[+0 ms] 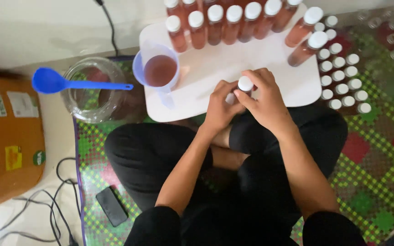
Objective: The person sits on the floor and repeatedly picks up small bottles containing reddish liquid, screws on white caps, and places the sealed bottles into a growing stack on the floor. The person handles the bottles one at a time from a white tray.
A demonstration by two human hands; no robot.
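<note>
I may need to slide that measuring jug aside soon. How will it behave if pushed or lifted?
The jug looks like thin translucent plastic, so probably light itself, but it holds reddish liquid and has no lid, so a quick push would likely slosh or spill. It stands on the smooth white tray near its left edge, so it may slide easily and could tip off that edge.

A green-and-red checked mat (pixel 379 150) covered the floor and carried a white tray (pixel 215 73). Left of the tray stood a clear glass jar (pixel 87 91); right of it sat rows of white-capped small bottles (pixel 343 77). Below the jar, nearer the viewer, a black phone (pixel 111 206) lay at the mat's edge. Left of the jar stood an orange box (pixel 7 141), with cables (pixel 46 209) on bare floor.
</note>
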